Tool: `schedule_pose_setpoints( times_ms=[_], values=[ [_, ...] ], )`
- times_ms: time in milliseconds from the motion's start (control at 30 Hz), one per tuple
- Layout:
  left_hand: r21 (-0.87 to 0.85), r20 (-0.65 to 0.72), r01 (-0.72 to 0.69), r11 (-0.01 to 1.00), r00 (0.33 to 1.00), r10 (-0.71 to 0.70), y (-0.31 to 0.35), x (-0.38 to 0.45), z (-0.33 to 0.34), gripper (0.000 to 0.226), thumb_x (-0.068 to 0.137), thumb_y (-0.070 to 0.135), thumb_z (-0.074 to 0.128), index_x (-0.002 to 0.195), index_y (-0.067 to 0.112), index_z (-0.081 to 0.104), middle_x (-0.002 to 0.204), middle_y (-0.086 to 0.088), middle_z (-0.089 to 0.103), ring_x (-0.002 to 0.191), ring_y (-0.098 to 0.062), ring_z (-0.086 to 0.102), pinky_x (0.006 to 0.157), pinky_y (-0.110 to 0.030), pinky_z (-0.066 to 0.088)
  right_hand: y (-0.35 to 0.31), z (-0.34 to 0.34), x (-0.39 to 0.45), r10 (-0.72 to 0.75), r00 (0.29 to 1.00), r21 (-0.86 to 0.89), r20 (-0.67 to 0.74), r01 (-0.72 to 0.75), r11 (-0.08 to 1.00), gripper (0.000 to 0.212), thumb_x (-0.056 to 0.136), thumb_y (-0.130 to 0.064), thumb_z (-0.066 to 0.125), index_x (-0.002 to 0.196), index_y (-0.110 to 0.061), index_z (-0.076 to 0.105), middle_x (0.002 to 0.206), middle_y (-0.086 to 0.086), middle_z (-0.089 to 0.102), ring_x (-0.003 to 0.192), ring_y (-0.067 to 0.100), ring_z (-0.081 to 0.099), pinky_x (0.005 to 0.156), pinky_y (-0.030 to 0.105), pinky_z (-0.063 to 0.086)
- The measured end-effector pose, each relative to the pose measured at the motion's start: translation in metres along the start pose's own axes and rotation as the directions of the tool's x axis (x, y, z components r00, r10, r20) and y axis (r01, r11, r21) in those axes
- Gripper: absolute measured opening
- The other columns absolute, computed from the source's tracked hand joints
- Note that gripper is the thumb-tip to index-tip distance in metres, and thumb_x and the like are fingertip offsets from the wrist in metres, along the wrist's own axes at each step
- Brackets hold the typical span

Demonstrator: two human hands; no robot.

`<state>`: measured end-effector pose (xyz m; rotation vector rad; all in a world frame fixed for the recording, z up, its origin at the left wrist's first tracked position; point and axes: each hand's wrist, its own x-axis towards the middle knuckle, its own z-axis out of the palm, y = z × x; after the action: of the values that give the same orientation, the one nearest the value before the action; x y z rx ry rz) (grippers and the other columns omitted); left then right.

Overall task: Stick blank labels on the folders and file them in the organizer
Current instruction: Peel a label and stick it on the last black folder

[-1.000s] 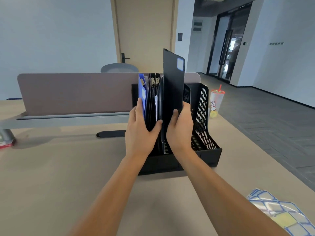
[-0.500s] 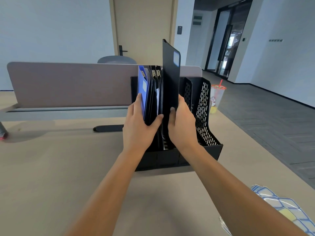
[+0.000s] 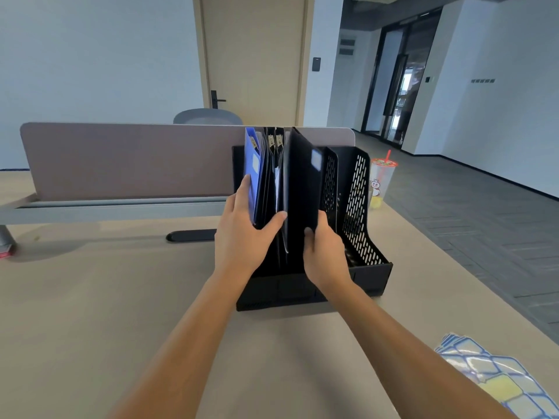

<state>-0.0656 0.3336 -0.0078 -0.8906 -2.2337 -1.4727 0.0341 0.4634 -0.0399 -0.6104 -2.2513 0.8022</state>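
Observation:
A black mesh organizer [image 3: 360, 207] stands on the desk ahead of me. Its left slots hold a blue folder [image 3: 252, 170] and several dark folders with clips. My right hand [image 3: 325, 255] grips the near edge of a black folder [image 3: 302, 189] with a white label near its top corner; the folder sits low in a middle slot. My left hand [image 3: 245, 234] grips the bunch of filed folders, fingers on the blue one, thumb on the right side, holding them to the left.
A grey desk divider [image 3: 130, 158] runs behind the organizer. A plastic drink cup with a red straw [image 3: 381, 179] stands right of it. Label sheets [image 3: 496, 379] lie at the desk's near right corner. A red item [image 3: 6, 252] sits at the far left.
The black folder has gone down into the organizer, its top dropping to the height of the other folders. My right hand slid down with it; my left hand stayed on the filed folders.

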Motion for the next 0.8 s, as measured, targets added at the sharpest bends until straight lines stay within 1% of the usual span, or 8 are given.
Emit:
schedule_pose_setpoints(
  times_ms=[67, 167, 300, 367, 467, 600, 700, 800],
  values=[
    [-0.016, 0.003, 0.006, 1.000, 1.000, -0.006, -0.002, 0.000, 0.000, 0.093, 0.083, 0.064, 0.070, 0.157, 0.042, 0.019, 0.148, 0.009, 0.049, 0.131, -0.013, 0.051, 0.102, -0.039, 0.052, 0.002, -0.004, 0.001, -0.011, 0.999, -0.011, 0.034, 0.012, 1.000, 0.047, 0.113, -0.015, 0.044, 0.158, -0.020, 0.033, 0.081, -0.018, 0.053, 0.062, -0.001, 0.051, 0.057, 0.013, 0.036],
    [-0.041, 0.020, 0.029, 0.999, 0.999, -0.028, -0.005, -0.002, 0.001, 0.093, 0.081, 0.067, 0.069, 0.157, 0.043, 0.019, 0.147, 0.009, 0.050, 0.131, -0.014, 0.052, 0.100, -0.038, 0.051, -0.001, -0.008, 0.000, -0.113, 0.988, -0.050, 0.101, 0.119, 0.992, 0.065, 0.110, -0.010, 0.045, 0.168, -0.025, 0.018, 0.111, -0.005, 0.067, 0.076, 0.006, 0.064, 0.070, 0.027, 0.052],
    [-0.046, 0.040, 0.040, 0.998, 0.998, -0.039, -0.008, -0.004, 0.003, 0.094, 0.081, 0.068, 0.068, 0.157, 0.044, 0.018, 0.151, 0.009, 0.048, 0.134, -0.016, 0.050, 0.103, -0.041, 0.050, -0.003, -0.009, 0.002, -0.070, 0.994, -0.256, 0.088, 0.090, 0.963, 0.093, 0.103, -0.001, 0.056, 0.169, -0.024, -0.005, 0.111, 0.008, 0.067, 0.065, 0.014, 0.058, 0.060, 0.030, 0.046],
    [-0.049, 0.041, 0.048, 0.998, 0.998, -0.046, -0.010, -0.005, 0.004, 0.094, 0.082, 0.067, 0.069, 0.158, 0.043, 0.018, 0.152, 0.009, 0.047, 0.136, -0.016, 0.049, 0.104, -0.041, 0.049, -0.003, -0.007, 0.005, -0.077, 0.991, -0.301, 0.108, 0.106, 0.948, 0.094, 0.102, -0.001, 0.057, 0.169, -0.023, -0.005, 0.121, 0.009, 0.069, 0.066, 0.016, 0.059, 0.058, 0.031, 0.047],
    [-0.050, 0.055, 0.049, 0.998, 0.997, -0.046, -0.012, -0.009, 0.005, 0.095, 0.082, 0.066, 0.070, 0.158, 0.043, 0.017, 0.152, 0.010, 0.047, 0.137, -0.016, 0.048, 0.106, -0.042, 0.049, 0.000, 0.000, 0.002, -0.101, 0.986, -0.313, 0.133, 0.138, 0.940, 0.088, 0.105, -0.009, 0.055, 0.169, -0.022, -0.005, 0.130, 0.004, 0.067, 0.061, 0.009, 0.054, 0.049, 0.025, 0.033],
    [-0.032, 0.082, 0.055, 0.998, 0.995, -0.052, -0.020, -0.017, 0.005, 0.095, 0.084, 0.062, 0.071, 0.159, 0.042, 0.016, 0.150, 0.008, 0.047, 0.135, -0.014, 0.048, 0.100, -0.031, 0.043, 0.003, -0.002, -0.003, -0.195, 0.971, -0.183, 0.141, 0.219, 0.958, 0.081, 0.111, -0.024, 0.049, 0.170, -0.026, -0.006, 0.151, 0.004, 0.055, 0.096, 0.025, 0.070, 0.071, 0.040, 0.055],
    [-0.033, 0.103, 0.064, 0.997, 0.993, -0.060, -0.029, -0.023, 0.004, 0.091, 0.085, 0.061, 0.067, 0.158, 0.044, 0.015, 0.148, 0.007, 0.049, 0.133, -0.016, 0.051, 0.104, -0.041, 0.050, 0.008, -0.004, -0.012, -0.255, 0.965, -0.108, 0.059, 0.260, 0.959, 0.082, 0.110, -0.026, 0.052, 0.169, -0.033, -0.005, 0.140, 0.001, 0.058, 0.097, 0.022, 0.069, 0.078, 0.044, 0.060],
    [-0.011, 0.127, 0.081, 0.997, 0.989, -0.079, -0.039, -0.031, 0.006, 0.087, 0.089, 0.053, 0.068, 0.158, 0.044, 0.015, 0.151, 0.008, 0.047, 0.135, -0.016, 0.049, 0.107, -0.046, 0.050, 0.010, -0.001, -0.019, -0.230, 0.972, -0.079, 0.043, 0.232, 0.969, 0.080, 0.112, -0.024, 0.050, 0.169, -0.035, -0.005, 0.125, -0.002, 0.063, 0.088, 0.011, 0.065, 0.072, 0.029, 0.055]
  ],
)
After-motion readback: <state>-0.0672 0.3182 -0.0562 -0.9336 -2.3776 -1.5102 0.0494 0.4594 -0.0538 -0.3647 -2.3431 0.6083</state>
